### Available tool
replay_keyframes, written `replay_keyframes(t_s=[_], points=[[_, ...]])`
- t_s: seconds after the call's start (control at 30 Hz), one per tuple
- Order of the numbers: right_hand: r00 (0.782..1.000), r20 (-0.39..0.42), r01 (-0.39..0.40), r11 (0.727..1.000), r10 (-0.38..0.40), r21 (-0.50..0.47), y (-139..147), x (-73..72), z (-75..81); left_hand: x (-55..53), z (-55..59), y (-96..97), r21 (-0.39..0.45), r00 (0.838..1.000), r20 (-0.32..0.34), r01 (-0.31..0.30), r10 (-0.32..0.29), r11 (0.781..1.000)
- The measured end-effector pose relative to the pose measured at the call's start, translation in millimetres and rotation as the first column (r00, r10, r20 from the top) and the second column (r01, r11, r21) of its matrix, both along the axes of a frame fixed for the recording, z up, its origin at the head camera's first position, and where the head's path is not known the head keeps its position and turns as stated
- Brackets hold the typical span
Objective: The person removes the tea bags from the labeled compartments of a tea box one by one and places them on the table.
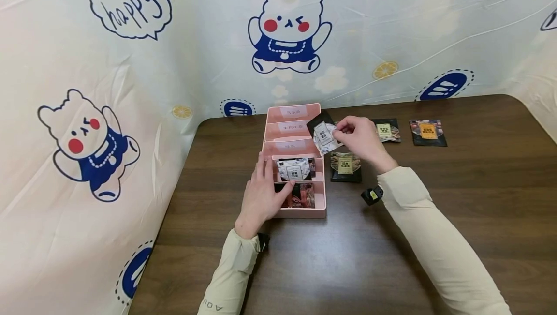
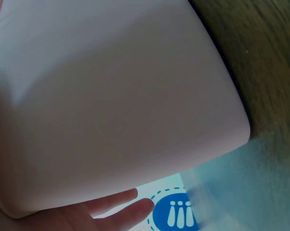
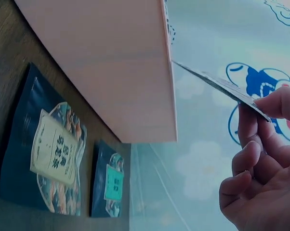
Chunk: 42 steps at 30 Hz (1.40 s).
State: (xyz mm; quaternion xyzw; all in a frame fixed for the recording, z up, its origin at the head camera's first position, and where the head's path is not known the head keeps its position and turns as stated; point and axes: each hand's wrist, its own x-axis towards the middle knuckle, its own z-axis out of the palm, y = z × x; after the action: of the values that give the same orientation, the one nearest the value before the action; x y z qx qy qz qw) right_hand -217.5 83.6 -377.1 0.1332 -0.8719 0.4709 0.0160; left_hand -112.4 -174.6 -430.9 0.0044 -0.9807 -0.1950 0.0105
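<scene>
My right hand (image 1: 362, 139) pinches a black-and-white tea sachet (image 1: 323, 135) between thumb and fingers, tilted over the right rim of a pink divided box (image 1: 300, 213). In the right wrist view the sachet (image 3: 222, 87) shows nearly edge-on. My left hand (image 1: 261, 196) rests at the box's left side, fingers straight along it and thumb reaching across the front compartments. A similar white-patterned sachet (image 1: 294, 169) lies in the second compartment from the front. Dark red sachets (image 1: 304, 195) fill the front one, partly covered by the thumb. The rear three compartments show paper labels.
Right of the box lies a black sachet with a yellowish label (image 1: 345, 167). Farther back are a sachet with a pale green label (image 1: 387, 130) and one with an orange label (image 1: 428, 132). A printed cloth (image 1: 357, 24) hangs behind the wooden table (image 1: 478, 184).
</scene>
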Motion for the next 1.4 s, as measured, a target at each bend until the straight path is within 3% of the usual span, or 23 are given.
replay_keyframes(t_s=[0.5, 0.87, 1.4], points=[[0.997, 0.000, 0.081, 0.997, -0.081, -0.018, 34.4, 4.4, -1.9, 0.0, -0.2, -0.3, -0.001, 1.000, -0.001, 0.000, 0.000, 1.000], [0.987, 0.041, 0.156, 0.987, -0.157, 0.023, 66.3, 9.0, -11.7, 0.3, -0.5, 0.0, 0.005, 1.000, -0.002, 0.000, 0.000, 1.000], [0.975, 0.109, 0.178, 0.976, -0.192, 0.129, 99.2, 11.8, -25.2, 1.0, 0.2, 0.0, 0.008, 1.000, 0.007, 0.000, 0.000, 1.000]])
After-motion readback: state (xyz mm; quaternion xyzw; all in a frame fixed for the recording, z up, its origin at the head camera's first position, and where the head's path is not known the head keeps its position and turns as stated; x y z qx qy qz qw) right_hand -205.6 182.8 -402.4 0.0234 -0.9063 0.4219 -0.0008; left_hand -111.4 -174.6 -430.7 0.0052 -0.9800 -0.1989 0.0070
